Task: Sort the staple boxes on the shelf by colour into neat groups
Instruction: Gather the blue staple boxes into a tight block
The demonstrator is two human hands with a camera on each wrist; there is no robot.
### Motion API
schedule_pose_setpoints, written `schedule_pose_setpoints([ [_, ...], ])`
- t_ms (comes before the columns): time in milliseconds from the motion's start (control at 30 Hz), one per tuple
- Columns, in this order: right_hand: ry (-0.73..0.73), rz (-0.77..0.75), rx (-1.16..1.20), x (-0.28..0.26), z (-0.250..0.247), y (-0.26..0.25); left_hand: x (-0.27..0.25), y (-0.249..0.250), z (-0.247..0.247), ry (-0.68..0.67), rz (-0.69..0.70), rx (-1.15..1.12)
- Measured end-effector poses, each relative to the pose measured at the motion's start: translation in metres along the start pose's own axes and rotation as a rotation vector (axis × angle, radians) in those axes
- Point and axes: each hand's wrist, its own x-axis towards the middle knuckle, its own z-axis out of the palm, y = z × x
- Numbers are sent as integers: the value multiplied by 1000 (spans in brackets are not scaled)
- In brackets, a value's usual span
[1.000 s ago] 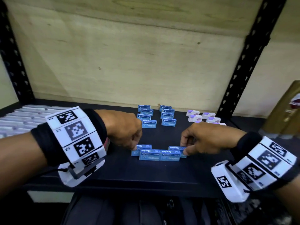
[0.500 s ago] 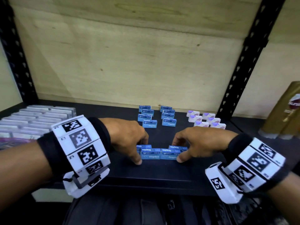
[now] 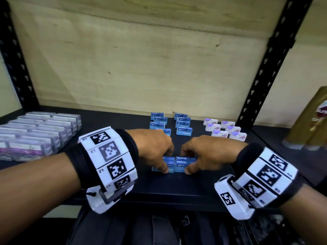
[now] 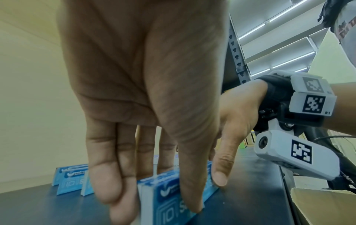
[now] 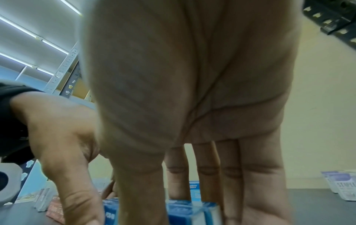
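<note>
Blue staple boxes [image 3: 178,163] pinched between left hand [image 3: 155,147] and right hand [image 3: 210,152].

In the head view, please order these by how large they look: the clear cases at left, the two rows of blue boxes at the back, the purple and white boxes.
1. clear cases, clearly largest, though nearer the camera.
2. blue boxes.
3. purple and white boxes.
The last two look nearly alike, so their order is unsure.

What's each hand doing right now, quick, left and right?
Left hand: thumb and fingers pinch the front blue staple boxes.
Right hand: pinches the same boxes from the other end.
</note>
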Motion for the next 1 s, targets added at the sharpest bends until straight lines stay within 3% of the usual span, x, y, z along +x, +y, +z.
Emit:
schedule_pose_setpoints([
  [633,-43,22,70,-3,-6,3,1,-10,-1,37,-13,-73],
  [867,140,117,181,10,-18,37,9,-31,-28,130,-59,-49],
  [1000,151,214,174,26,-16,59,27,-45,-34,145,-103,45],
])
